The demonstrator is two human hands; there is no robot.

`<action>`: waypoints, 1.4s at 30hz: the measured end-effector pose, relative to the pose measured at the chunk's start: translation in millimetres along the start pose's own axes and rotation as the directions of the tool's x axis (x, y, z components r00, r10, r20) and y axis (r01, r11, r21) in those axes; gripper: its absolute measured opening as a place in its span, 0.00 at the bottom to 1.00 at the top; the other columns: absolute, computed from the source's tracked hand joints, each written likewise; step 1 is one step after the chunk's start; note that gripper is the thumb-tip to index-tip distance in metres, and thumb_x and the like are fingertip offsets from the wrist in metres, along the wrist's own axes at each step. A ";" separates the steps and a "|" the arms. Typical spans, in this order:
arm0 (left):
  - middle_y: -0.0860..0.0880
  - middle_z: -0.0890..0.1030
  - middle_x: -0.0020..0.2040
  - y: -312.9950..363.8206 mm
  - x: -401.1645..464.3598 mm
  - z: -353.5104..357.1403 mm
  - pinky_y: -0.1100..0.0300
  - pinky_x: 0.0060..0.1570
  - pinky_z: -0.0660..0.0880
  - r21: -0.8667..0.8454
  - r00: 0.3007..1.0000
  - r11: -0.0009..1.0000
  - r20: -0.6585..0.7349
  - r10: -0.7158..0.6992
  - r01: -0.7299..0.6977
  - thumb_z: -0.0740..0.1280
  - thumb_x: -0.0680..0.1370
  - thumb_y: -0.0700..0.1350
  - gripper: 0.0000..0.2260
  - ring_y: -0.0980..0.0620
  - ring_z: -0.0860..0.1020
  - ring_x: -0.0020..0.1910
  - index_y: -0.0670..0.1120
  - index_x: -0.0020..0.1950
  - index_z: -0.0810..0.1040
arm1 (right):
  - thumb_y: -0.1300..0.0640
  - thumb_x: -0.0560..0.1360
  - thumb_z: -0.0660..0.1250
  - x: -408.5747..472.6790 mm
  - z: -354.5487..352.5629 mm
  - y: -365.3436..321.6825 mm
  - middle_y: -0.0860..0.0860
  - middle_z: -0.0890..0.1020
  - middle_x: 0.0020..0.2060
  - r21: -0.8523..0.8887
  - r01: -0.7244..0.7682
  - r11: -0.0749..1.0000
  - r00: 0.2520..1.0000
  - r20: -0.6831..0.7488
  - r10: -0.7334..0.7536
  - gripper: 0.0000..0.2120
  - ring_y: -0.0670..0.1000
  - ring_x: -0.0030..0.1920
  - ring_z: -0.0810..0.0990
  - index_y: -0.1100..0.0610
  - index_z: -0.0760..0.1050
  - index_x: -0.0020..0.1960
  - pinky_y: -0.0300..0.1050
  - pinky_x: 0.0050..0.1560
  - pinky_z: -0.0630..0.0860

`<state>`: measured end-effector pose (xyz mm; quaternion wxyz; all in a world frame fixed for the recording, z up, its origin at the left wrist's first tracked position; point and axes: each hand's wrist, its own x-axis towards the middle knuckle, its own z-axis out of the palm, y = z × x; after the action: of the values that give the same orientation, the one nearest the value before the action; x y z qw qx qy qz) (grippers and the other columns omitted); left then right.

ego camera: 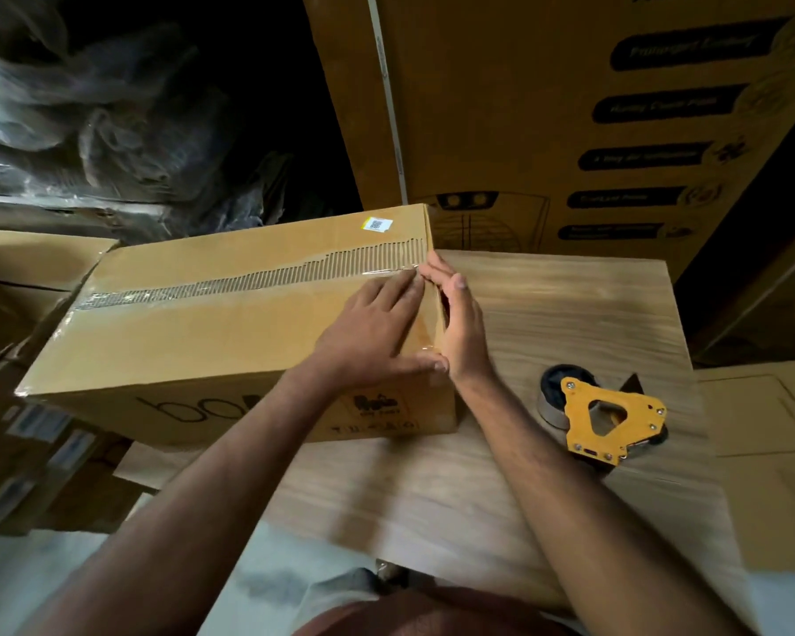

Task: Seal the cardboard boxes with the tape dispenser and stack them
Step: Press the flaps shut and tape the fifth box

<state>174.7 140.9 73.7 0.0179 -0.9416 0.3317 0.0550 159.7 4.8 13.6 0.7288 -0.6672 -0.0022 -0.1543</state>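
Here the cardboard box (230, 332) lies on the wood-grain table (547, 314) with its long axis running from my left to its right end, and that right end is where both my hands are. A strip of clear tape (258, 286) follows the top seam along the whole length and turns down over the right end face. My left hand (377, 328) lies flat on the top, fingers straight, pressing the tape near the corner; my right hand (460, 323) stands flat against the end face, fingers straight, pressing the tail of the tape down. Neither grip is closed on anything.

The box is shut, its flaps down, so I cannot see what is in it.

The yellow tape dispenser (606, 420) rests on the table just to the right of my right forearm, apart from the box; my right hand is plainly the nearer one for it, reaching rightward and toward me.

Behind the table stands a large printed carton (570, 107), and lower cartons (28, 286) sit to my left.
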 end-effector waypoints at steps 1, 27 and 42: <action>0.44 0.48 0.82 1.1 1.8 1.4 0.47 0.77 0.52 0.033 1.000 0.999 0.004 0.009 -0.009 0.50 0.69 0.77 0.52 0.43 0.49 0.79 0.43 0.81 0.45 | 0.49 0.81 0.50 0.3 -1.7 3.0 0.57 0.70 0.73 -0.072 0.042 0.997 0.999 0.014 -0.041 0.27 0.46 0.73 0.68 0.64 0.73 0.68 0.43 0.73 0.65; 0.44 0.56 0.81 -10.5 35.6 1.2 0.47 0.78 0.50 -0.208 0.947 0.943 -0.140 -0.290 0.258 0.48 0.84 0.52 0.26 0.45 0.52 0.80 0.44 0.81 0.55 | 0.46 0.78 0.47 28.9 -29.4 -21.6 0.47 0.60 0.79 -0.730 0.422 0.538 0.879 0.474 -0.048 0.31 0.43 0.78 0.54 0.54 0.61 0.79 0.58 0.78 0.44; 0.46 0.52 0.81 -10.5 34.6 -2.9 0.52 0.79 0.47 -0.189 0.955 0.948 -0.105 -0.278 0.256 0.47 0.85 0.52 0.26 0.47 0.48 0.80 0.44 0.81 0.52 | 0.52 0.84 0.49 139.0 12.3 -25.4 0.48 0.46 0.81 -0.629 0.017 0.777 0.916 0.322 0.240 0.26 0.47 0.80 0.44 0.53 0.52 0.81 0.53 0.78 0.45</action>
<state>208.3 127.3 72.5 -0.0785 -0.9774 0.1955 0.0194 288.7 -15.7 68.7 0.4618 -0.8848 -0.0538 0.0317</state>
